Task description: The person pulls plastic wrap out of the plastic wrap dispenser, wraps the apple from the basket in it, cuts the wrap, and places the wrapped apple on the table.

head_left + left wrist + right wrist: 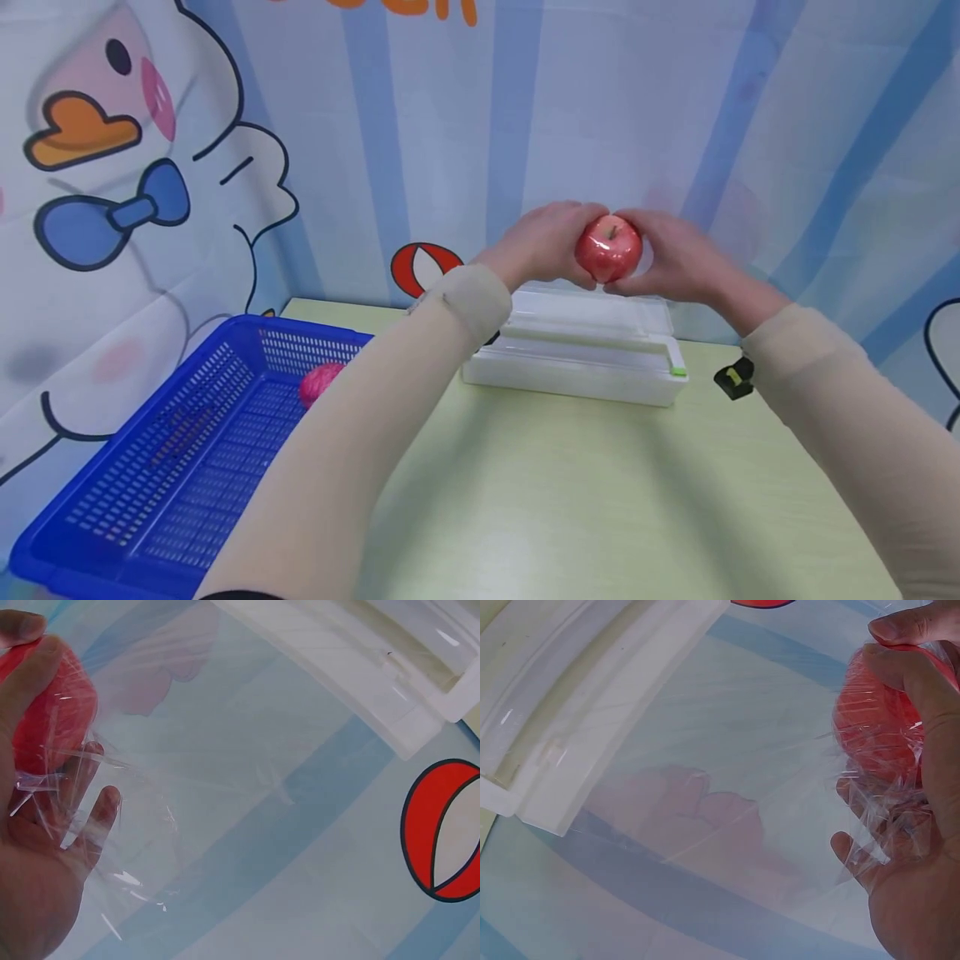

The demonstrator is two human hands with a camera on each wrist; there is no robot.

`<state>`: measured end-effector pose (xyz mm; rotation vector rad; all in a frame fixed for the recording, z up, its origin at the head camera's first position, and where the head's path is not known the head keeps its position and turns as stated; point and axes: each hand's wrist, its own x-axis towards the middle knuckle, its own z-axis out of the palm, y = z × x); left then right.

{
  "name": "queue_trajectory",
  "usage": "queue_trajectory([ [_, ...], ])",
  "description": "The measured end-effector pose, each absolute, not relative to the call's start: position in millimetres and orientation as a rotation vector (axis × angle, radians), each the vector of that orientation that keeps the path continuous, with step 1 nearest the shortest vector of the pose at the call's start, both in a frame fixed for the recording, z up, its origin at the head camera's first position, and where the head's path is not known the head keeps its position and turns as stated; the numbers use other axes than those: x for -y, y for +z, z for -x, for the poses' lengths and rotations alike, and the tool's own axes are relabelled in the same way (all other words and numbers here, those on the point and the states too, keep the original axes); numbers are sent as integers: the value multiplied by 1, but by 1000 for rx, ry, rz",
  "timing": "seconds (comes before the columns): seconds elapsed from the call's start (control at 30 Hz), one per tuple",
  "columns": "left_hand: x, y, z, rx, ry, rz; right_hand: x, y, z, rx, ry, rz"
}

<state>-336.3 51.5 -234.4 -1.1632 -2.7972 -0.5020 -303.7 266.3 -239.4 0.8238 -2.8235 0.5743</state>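
Observation:
A red apple (609,250) is held up above the far side of the table, its stem toward the head camera. My left hand (551,242) grips its left side and my right hand (678,258) grips its right side, fingers and thumbs curled round it. Clear cling film (889,825) covers the apple and bunches in creases below it in the right wrist view. Loose film (135,877) also trails about the fingers in the left wrist view. Beneath the hands stands a white cling film dispenser (577,375) with its clear lid raised.
A blue plastic basket (240,450) stands at the left of the light table (540,500), with a pink round thing (321,383) inside, partly hidden by my left sleeve. A printed curtain (450,125) hangs close behind the table.

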Motion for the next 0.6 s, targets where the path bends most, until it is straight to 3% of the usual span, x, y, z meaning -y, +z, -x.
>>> queue_trajectory([
  [0.6,-44,-208,319,2755,-464,1194,-262,-210,285,2832,458,-808],
])
